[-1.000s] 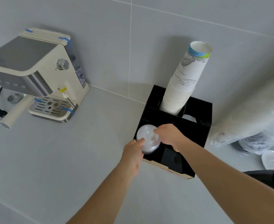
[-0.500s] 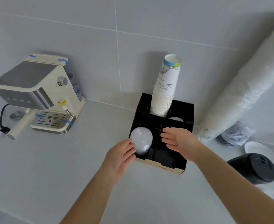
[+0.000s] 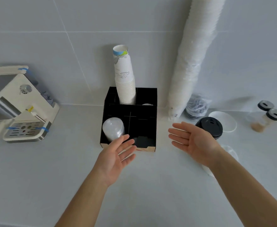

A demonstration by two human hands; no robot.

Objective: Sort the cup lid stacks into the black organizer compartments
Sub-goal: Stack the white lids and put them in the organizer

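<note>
The black organizer (image 3: 142,112) stands on the counter against the tiled wall. A stack of clear lids (image 3: 113,129) sits upright in its front left compartment. A tall stack of paper cups (image 3: 124,79) rises from a back compartment. My left hand (image 3: 116,156) hovers open, palm up, just in front of the organizer's front edge. Right of the organizer, my right hand (image 3: 191,138) is open too, fingers spread, holding nothing. A stack of black lids (image 3: 210,126) stands just behind my right hand. A clear lid stack (image 3: 231,151) peeks out from under my right wrist.
A cream espresso machine (image 3: 20,104) stands at the left. A long wrapped sleeve of white cups (image 3: 193,54) leans on the wall. At the right are a bagged dark bundle (image 3: 196,105), a white plate (image 3: 224,120) and two glass shakers (image 3: 265,115).
Both hands let go of the clear lid stack, left in the front left compartment, and drew back open. My right hand swung right toward the black lids. The view shifted right.
</note>
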